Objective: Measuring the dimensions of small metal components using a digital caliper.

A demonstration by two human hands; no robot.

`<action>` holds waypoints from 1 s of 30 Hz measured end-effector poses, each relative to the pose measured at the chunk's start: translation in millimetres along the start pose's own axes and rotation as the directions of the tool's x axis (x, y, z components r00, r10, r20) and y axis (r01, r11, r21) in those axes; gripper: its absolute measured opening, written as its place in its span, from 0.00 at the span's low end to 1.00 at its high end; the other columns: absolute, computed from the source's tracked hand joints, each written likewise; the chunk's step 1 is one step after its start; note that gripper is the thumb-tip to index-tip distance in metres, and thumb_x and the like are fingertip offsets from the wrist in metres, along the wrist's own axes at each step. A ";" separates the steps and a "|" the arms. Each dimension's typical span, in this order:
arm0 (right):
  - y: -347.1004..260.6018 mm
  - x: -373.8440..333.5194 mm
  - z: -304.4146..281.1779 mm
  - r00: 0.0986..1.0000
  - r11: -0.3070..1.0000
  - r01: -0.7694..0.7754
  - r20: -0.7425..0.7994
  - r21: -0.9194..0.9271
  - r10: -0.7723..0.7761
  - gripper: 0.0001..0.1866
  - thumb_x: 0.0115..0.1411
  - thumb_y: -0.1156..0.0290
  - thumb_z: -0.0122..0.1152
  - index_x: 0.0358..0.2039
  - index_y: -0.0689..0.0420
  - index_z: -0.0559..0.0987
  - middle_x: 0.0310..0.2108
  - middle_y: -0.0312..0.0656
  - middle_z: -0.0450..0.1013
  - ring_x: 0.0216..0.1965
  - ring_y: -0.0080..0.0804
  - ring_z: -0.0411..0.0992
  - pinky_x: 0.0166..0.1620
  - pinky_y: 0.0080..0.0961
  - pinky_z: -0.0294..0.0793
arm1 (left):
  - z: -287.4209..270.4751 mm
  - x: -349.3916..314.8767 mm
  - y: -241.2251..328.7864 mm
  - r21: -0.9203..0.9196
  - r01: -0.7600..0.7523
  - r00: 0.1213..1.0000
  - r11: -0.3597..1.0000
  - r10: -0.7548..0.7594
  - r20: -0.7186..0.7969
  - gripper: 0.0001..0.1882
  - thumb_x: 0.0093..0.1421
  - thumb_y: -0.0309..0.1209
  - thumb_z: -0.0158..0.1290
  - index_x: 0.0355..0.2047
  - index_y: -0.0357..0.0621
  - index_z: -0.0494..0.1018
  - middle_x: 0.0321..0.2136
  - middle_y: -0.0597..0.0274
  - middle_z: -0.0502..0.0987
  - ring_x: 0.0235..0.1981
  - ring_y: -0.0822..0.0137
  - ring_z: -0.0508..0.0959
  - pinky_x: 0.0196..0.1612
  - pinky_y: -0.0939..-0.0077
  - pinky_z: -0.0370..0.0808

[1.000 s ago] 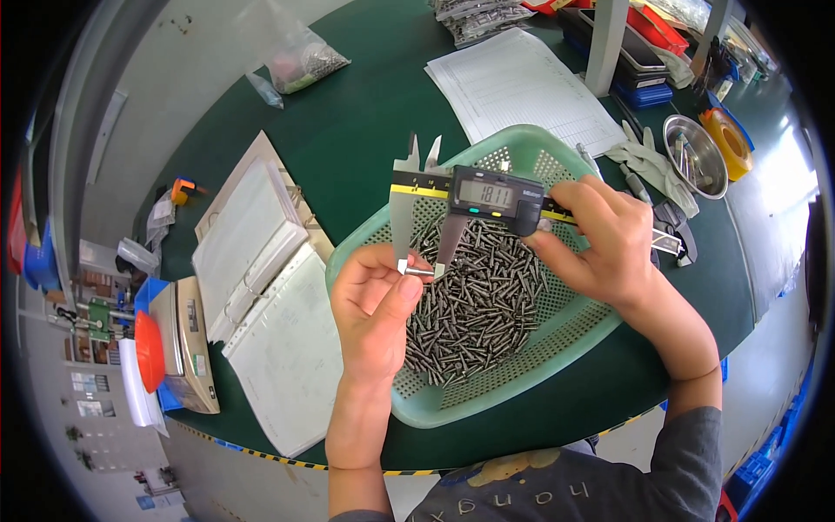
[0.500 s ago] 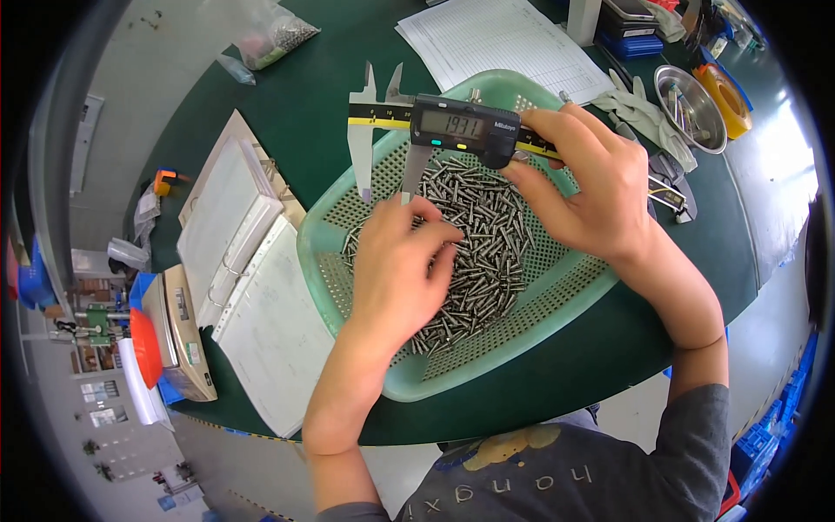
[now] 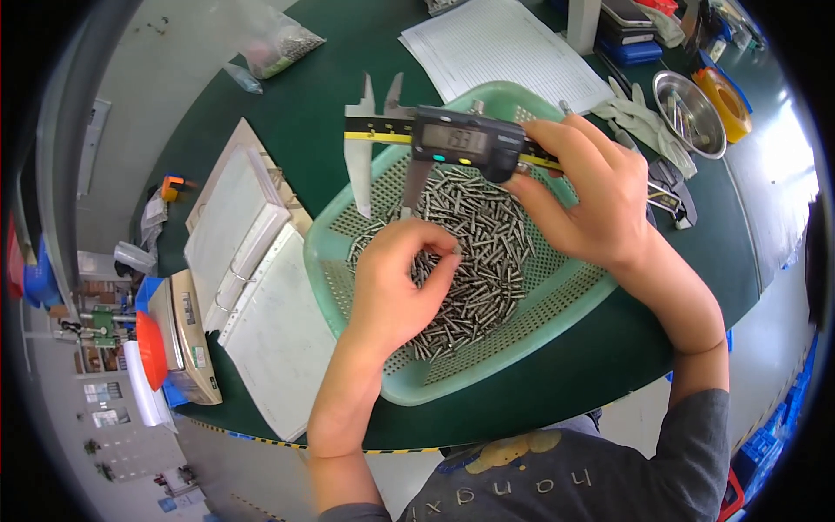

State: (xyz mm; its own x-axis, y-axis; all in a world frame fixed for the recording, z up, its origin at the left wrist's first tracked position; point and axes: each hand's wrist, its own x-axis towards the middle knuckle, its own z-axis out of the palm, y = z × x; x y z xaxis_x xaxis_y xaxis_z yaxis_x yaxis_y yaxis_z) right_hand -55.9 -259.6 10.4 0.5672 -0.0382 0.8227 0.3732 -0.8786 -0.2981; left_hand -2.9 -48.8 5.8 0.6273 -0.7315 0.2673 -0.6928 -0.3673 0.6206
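My right hand [image 3: 600,187] is closed around the beam end of a digital caliper [image 3: 465,139], thumb below and fingers above. The caliper lies level over the basket, its display facing me and its long jaws pointing down, apart, with nothing visible between them. Just below the jaw tips, my left hand [image 3: 396,283] is pinched, thumb against forefinger; whatever small thing it may hold is hidden. Under both hands sits a green perforated plastic basket [image 3: 422,391] tilted on the table. Many short silvery metal pins [image 3: 483,261] fill its bottom in a loose heap.
An open ring binder [image 3: 274,348] lies left of the basket, beside a weighing scale [image 3: 187,339]. Beyond the basket are printed sheets [image 3: 504,52] and a plastic bag of small parts [image 3: 283,43]. A glove [image 3: 644,122], a steel bowl [image 3: 709,130] and another caliper [image 3: 665,198] lie to the right.
My left hand has dropped slightly away from the caliper jaws, and its fingers have curled into a tighter pinch. The caliper has tilted a little, still in my right hand.
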 end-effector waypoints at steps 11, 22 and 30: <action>-7.1 -0.8 -3.8 0.996 0.995 -0.063 0.075 0.074 0.058 0.18 0.42 0.72 0.68 0.34 0.63 0.75 0.21 0.42 0.69 0.17 0.36 0.69 0.19 0.25 0.67 | -12.7 -14.0 -7.0 -0.869 -0.093 0.913 0.486 -0.306 -0.269 0.11 0.55 0.20 0.55 0.38 0.36 0.70 0.34 0.58 0.76 0.32 0.75 0.73 0.35 0.84 0.70; -7.4 0.4 -3.4 0.994 0.995 -0.042 0.106 0.085 0.033 0.17 0.42 0.73 0.68 0.33 0.64 0.75 0.20 0.42 0.69 0.17 0.34 0.68 0.19 0.24 0.67 | -12.0 -11.7 -3.1 -0.882 -0.087 0.914 0.463 -0.314 -0.255 0.10 0.54 0.22 0.57 0.38 0.35 0.71 0.33 0.59 0.77 0.34 0.74 0.75 0.38 0.81 0.72; -6.1 1.4 -6.1 0.990 0.997 -0.049 0.132 0.053 0.041 0.16 0.41 0.71 0.69 0.30 0.62 0.75 0.19 0.41 0.68 0.15 0.34 0.67 0.18 0.25 0.65 | -12.6 -11.7 0.1 -0.885 -0.094 0.916 0.457 -0.307 -0.256 0.10 0.54 0.21 0.56 0.37 0.35 0.71 0.33 0.58 0.77 0.33 0.74 0.74 0.37 0.81 0.71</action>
State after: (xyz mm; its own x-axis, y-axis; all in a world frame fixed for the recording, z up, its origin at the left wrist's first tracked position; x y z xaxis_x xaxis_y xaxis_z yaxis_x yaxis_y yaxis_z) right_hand -61.9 -257.2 16.3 0.6742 -0.0111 0.7384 0.3833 -0.8494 -0.3628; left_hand -5.8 -33.1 12.0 0.8789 -0.4103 0.2431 -0.0608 0.4092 0.9104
